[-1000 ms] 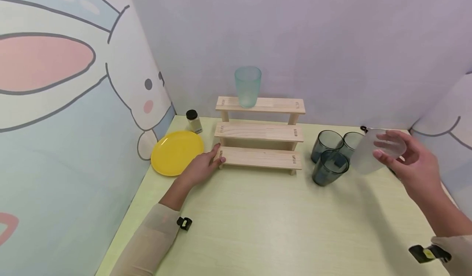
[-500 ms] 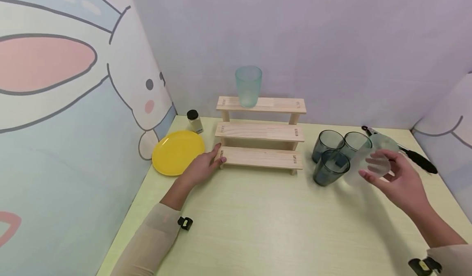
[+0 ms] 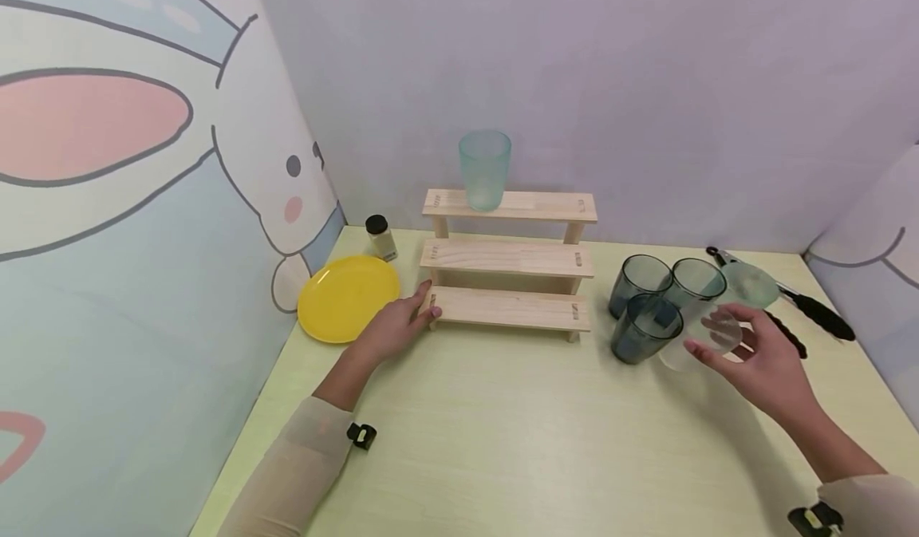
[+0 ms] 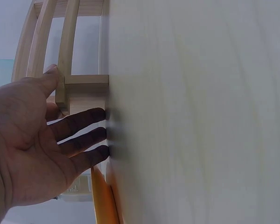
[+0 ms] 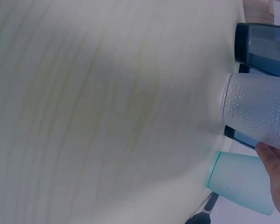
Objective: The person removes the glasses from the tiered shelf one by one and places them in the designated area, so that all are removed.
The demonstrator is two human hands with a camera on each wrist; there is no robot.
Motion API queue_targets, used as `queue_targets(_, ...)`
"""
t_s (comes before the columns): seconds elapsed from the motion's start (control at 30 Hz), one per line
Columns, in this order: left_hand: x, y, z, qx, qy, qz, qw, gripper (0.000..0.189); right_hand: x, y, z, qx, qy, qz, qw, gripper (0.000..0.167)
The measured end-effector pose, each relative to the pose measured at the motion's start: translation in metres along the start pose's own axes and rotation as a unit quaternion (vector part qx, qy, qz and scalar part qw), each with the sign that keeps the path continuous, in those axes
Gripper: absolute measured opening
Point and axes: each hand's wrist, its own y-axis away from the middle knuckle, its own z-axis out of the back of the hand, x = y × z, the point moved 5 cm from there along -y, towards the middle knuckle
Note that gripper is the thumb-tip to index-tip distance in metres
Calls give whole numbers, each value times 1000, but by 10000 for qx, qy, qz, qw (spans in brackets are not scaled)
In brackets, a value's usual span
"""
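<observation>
My left hand point(image 3: 393, 325) pinches the left end of the lowest board of a three-tier wooden shelf rack point(image 3: 511, 307); the left wrist view shows the thumb point(image 4: 47, 80) on the board and the other fingers spread below it. My right hand point(image 3: 768, 365) holds a clear frosted tumbler point(image 3: 691, 347), with a dimpled wall in the right wrist view, low over the table. Just left of it stand three smoky dark glasses point(image 3: 639, 337). A pale green tumbler point(image 3: 750, 283) is behind my right hand.
Another pale green tumbler point(image 3: 484, 171) stands on the rack's top board. A yellow plate point(image 3: 349, 298) and a small black-capped jar point(image 3: 381, 238) are at the left. Black-handled utensils point(image 3: 822, 316) lie at the right, near the wall.
My right hand has carried the clear tumbler left and down, close beside the dark glasses, uncovering the green tumbler and the utensils behind. The left hand keeps its place on the rack.
</observation>
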Motion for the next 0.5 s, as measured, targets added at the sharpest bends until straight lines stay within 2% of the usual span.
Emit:
queue_targets(0.37,-1,0,2,0,1,9,10000,84,2,0,-3,105,171,63,9998,82)
queue_targets(0.5,1,-1,1,8,-12,-21,10000,83,4,1,-2,104,200,86,9997,87)
